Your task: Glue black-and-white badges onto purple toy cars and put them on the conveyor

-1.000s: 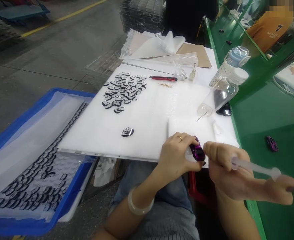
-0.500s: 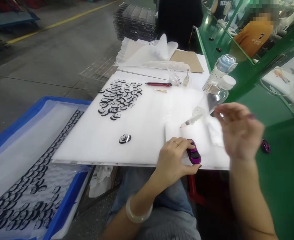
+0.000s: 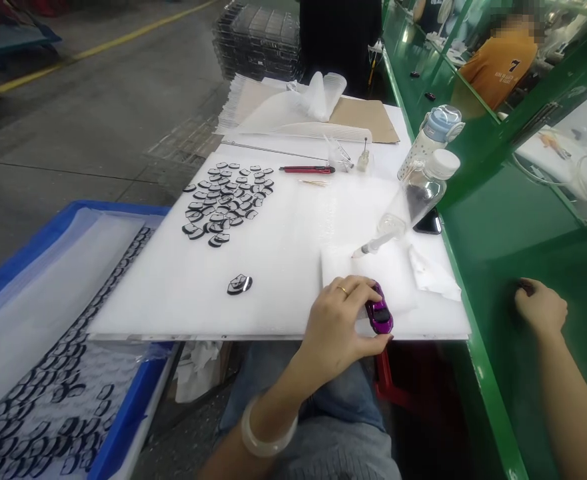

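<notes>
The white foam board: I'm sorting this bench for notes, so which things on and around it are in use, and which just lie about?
In use:
left hand gripping the shiny purple toy car
right hand covering a small dark item on the green bench
clear plastic syringe

Lying about:
pile of black-and-white badges
red utility knife
two clear bottles
blue plastic crate

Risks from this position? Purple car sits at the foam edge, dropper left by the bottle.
1. The purple toy car sits near the foam sheet's front edge under the left hand; a nudge might drop it.
2. The dropper lies loose beside the tilted clear bottle; it may roll or leak.
</notes>
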The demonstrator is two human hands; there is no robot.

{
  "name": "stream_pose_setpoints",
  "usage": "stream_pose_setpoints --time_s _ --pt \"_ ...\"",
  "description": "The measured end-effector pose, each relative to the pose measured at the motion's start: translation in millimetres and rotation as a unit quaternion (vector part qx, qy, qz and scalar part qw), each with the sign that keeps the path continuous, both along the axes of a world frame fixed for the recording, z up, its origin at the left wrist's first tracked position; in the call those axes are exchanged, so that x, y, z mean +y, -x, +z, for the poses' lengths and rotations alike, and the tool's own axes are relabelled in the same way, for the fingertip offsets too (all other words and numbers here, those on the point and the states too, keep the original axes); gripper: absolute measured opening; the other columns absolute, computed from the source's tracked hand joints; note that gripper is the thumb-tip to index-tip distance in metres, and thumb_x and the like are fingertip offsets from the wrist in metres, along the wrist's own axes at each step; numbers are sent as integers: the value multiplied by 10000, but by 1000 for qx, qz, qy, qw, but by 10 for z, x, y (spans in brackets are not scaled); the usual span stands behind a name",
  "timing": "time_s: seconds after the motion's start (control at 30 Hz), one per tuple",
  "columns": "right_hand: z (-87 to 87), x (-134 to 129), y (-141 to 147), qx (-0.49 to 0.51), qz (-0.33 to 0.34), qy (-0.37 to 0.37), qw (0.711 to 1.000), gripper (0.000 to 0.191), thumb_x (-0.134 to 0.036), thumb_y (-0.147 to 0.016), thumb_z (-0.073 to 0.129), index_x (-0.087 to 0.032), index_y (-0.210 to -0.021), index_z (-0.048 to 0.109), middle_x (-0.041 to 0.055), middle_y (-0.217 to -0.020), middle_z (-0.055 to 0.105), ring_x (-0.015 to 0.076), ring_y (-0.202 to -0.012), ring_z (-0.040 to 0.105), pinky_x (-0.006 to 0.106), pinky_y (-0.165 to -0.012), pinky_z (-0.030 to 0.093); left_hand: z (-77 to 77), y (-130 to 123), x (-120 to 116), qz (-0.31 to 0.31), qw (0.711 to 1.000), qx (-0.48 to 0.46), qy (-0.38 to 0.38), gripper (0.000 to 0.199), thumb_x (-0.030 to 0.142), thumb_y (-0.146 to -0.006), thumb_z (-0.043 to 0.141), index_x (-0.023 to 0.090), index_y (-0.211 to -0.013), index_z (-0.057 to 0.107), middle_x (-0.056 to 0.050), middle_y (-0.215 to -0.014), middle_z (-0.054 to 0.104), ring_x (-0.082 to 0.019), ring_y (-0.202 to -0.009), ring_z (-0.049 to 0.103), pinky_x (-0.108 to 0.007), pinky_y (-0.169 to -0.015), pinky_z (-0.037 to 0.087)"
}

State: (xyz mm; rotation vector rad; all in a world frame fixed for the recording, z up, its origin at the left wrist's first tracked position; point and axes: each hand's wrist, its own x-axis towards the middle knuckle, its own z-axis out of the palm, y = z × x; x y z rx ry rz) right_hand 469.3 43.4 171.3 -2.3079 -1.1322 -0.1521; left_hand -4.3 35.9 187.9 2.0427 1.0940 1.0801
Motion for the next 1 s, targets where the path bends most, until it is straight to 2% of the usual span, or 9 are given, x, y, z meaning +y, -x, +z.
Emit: stream_pose_setpoints --time_s 0.1,0.17,0.3,0.37,0.47,0.57,0.67,0.83,1.0 --pt "59 7 139 -13 18 -3 1000 203 -168 -624 705 -294 -532 575 6 -455 427 191 -478 381 393 -609 307 24 3 6 -5 999 31 10 407 230 -649 819 226 -980 583 -85 -1270 654 -301 -1133 613 -493 -935 521" --pt "131 16 428 -11 70 -9 997 79 -215 -690 707 -284 -679 671 56 -566 587 242 -581 539 415 -665 369 34 -1 5 -10 999 42 11 407 224 -652 813 225 -983 577 -89 -1255 665 -310 -1151 606 -506 -943 519" --pt "227 35 1377 9 226 -11 974 268 -344 -807 675 -303 -1066 733 39 -999 753 231 -833 694 373 -793 503 58 12 0 -13 999 38 -1 413 199 -667 794 228 -1016 576 -95 -1219 671 -300 -1159 614 -488 -943 524" --pt "251 87 1849 15 340 1 940 254 -325 -823 662 -259 -1055 741 38 -1020 757 224 -850 706 356 -762 540 74 29 9 -12 999 34 -8 417 182 -676 789 228 -1035 582 -102 -1229 667 -290 -1153 625 -469 -935 532" --pt "287 217 2316 -5 422 21 907 242 -258 -855 594 -191 -1040 735 71 -980 763 244 -846 707 382 -745 555 78 38 34 -9 999 41 -22 424 186 -678 799 232 -1044 590 -106 -1245 667 -292 -1162 628 -468 -943 531" --pt "348 352 2523 -11 413 15 911 219 -222 -846 561 -173 -958 743 89 -949 764 265 -874 703 407 -769 553 45 17 53 0 998 51 -29 468 218 -655 828 233 -1058 590 -106 -1244 677 -305 -1156 636 -478 -924 534" --pt "414 498 2672 77 394 -36 915 237 -236 -840 566 -182 -995 736 67 -900 762 216 -780 699 344 -678 555 -5 -8 63 12 999 45 -28 534 241 -640 844 232 -1106 584 -101 -1249 690 -311 -1151 646 -484 -918 529" --pt "477 668 2928 199 422 -54 883 115 -257 -812 640 -193 -799 734 29 -744 744 177 -674 679 313 -657 544 -47 -15 75 23 999 15 -24 508 274 -629 856 220 -1077 623 -109 -1239 707 -317 -1143 660 -491 -917 526" --pt "598 217 2995 254 357 -236 867 53 -216 -831 708 -229 -855 754 21 -826 751 183 -762 696 313 -681 562 -43 -29 80 28 999 -8 -14 521 301 -598 880 198 -1051 644 -107 -1200 728 -309 -1112 679 -488 -924 527"
